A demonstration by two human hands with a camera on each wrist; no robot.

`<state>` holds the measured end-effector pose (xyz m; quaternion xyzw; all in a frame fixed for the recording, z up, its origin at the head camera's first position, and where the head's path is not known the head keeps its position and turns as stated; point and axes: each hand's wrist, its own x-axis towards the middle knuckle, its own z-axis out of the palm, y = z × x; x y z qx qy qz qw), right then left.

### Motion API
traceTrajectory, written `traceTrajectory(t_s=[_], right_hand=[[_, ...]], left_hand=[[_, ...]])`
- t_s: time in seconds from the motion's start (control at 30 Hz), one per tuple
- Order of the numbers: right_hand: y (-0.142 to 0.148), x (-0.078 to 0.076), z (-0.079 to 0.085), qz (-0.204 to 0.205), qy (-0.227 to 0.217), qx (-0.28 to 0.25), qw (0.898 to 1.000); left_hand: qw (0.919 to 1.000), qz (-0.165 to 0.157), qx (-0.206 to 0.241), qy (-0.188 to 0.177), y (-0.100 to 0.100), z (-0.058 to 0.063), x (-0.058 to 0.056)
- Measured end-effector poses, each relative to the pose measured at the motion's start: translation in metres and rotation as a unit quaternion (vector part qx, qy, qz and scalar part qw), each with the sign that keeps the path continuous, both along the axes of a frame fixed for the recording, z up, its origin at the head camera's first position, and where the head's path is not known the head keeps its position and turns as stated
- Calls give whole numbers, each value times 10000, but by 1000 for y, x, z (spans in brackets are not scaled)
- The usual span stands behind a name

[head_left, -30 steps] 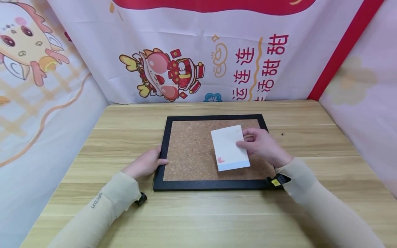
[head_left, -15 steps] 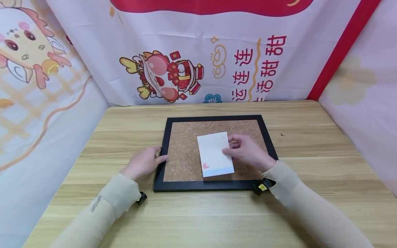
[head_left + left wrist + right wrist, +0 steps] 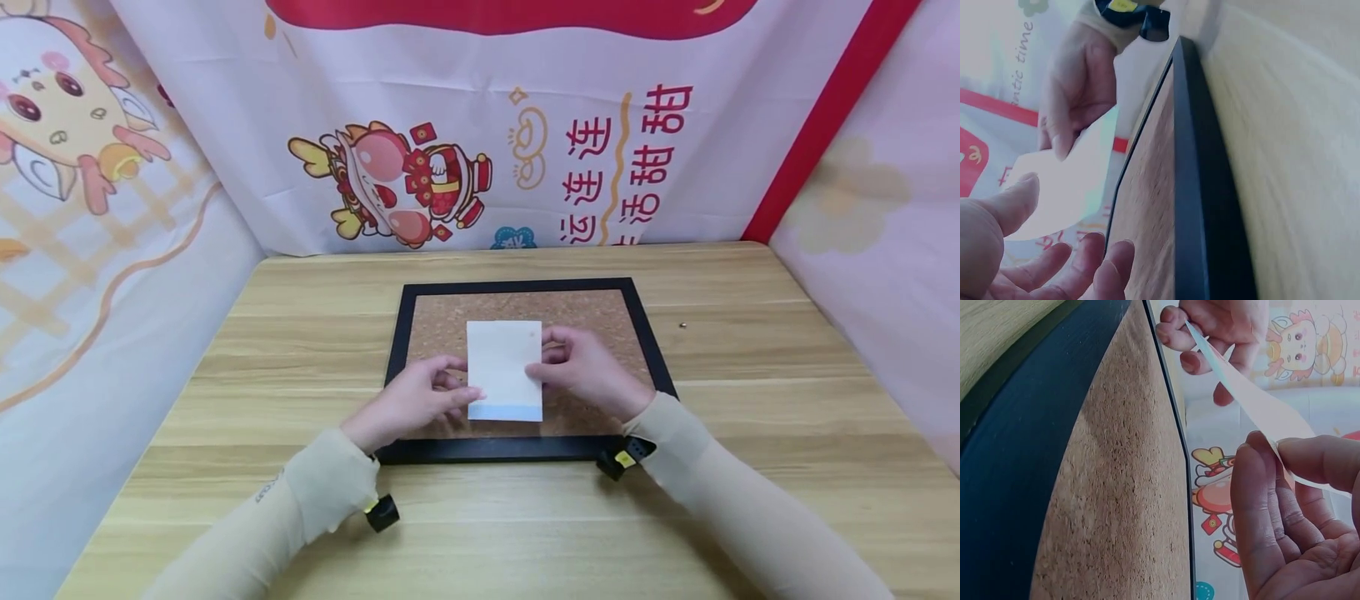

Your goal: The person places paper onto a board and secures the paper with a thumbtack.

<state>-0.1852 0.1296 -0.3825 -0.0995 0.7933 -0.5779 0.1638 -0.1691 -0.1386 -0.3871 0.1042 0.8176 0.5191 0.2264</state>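
Observation:
A white sheet of notepaper (image 3: 505, 367) with a pale blue band along its lower edge is held above the cork board (image 3: 592, 408). My right hand (image 3: 592, 372) pinches its right edge between thumb and fingers; the right wrist view shows this pinch on the paper (image 3: 1260, 403). At the left edge is my left hand (image 3: 420, 398), its thumb lying over the front of the sheet. In the left wrist view, the left hand's fingers (image 3: 1088, 250) are spread below the sheet, with a gap between them and the thumb. The left thumb covers the sheet's lower left corner.
The cork board has a black frame (image 3: 510, 450) and lies flat on the wooden table (image 3: 300, 350). A tiny metallic object (image 3: 682, 326) sits right of the board. Printed cloth (image 3: 450, 67) hangs behind and at both sides.
My right hand has carried the notepaper left and straightened it. The left hand has left the board's left frame edge and moved right to the notepaper's left edge.

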Motion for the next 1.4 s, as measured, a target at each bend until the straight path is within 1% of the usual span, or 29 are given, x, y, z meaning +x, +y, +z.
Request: traceTrajectory(t_s=[0.03,0.1,0.23,0.4,0.57,0.63,0.7,0.8,0.9,1.03,1.13,1.3,1.4], right_hand=[[-1,0,0,-5,-17,0,10000],[-2,0,0,-15,-34,31,10000],[-4,1,1,-20,-59,152,9999],[-4,1,2,20,34,272,9996],[6,-6,8,-98,576,456,9972],[11,-12,11,-186,869,615,9941],[17,-19,13,-186,1025,790,9914],[21,-29,12,25,1157,1091,9873],[21,-37,9,307,1148,1355,9836],[17,-44,6,552,1124,1638,9785],[15,-48,4,694,1095,1733,9763],[14,-49,5,837,956,1860,9743],[13,-50,6,897,882,1875,9742]], left_hand=[[10000,-12,28,-59,2,-1,0],[10000,-37,4,-59,7,-3,0],[9999,-67,-106,14,12,-5,-1],[9999,-91,-128,-23,15,-6,-2],[9998,-168,-74,-41,20,-7,-2],[9997,-184,-165,-19,22,-7,-2],[9993,-207,-307,27,24,-8,-2],[9984,-247,-501,100,26,-11,-5],[9979,-313,-563,91,27,-14,-8],[9979,-389,-501,-158,31,-14,-11],[9968,-433,-628,-237,34,-15,-12],[9933,-594,-988,-49,35,-16,-12],[9897,-721,-1233,86,32,-16,-12]])
